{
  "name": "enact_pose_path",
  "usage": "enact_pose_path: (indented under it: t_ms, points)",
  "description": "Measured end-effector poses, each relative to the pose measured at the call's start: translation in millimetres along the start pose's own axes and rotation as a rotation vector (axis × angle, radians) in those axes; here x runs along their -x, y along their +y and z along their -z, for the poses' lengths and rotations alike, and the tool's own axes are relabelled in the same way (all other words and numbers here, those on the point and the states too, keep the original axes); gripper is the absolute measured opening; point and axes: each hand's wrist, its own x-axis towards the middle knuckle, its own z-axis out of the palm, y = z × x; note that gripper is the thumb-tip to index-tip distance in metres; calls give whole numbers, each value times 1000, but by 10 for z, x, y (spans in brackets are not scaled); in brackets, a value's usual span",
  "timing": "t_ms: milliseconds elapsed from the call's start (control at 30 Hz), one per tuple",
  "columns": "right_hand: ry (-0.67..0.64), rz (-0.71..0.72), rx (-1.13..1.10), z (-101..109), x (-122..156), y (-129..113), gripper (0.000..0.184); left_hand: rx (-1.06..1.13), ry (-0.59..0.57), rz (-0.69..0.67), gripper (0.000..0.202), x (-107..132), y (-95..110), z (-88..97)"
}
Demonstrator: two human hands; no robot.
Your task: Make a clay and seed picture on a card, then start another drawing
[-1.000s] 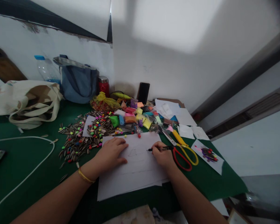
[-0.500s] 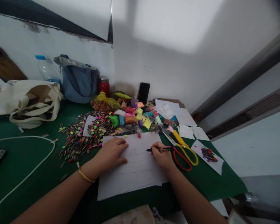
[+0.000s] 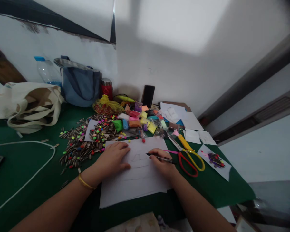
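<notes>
White sheets of paper (image 3: 135,185) lie before me on the green tabletop, the top one bearing faint lines and a small outline sketch. My left hand (image 3: 116,158) rests on the paper's left side, palm down with the fingers stretched out. In my right hand (image 3: 161,162) is a black pen (image 3: 160,158), pinched between the fingers, its tip pointing left just over the sheet near the sketch. I cannot tell whether the tip touches the paper. Scissors (image 3: 188,154) with red and yellow handles lie just right of that hand.
Sunflower seeds (image 3: 77,151) mixed with coloured pompoms spread on the left. Behind the paper are colourful clay packets (image 3: 134,123) and a leaning phone (image 3: 148,95). A decorated card (image 3: 215,162) lies right; a white cable (image 3: 26,180), cloth bag (image 3: 36,103) and blue bag (image 3: 81,85) are left.
My right hand has moved a little left with the pen, whose tip is now closer to the small sketch. The left hand stays flat on the paper.
</notes>
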Motion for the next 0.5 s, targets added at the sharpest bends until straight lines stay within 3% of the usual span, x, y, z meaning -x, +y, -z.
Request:
enact_pose_path:
  t_ms: [500]
  points:
    - [-60, 105, 56, -233, 15, -62, 17, -3, 1, 14, 62, -3, 20, -6]
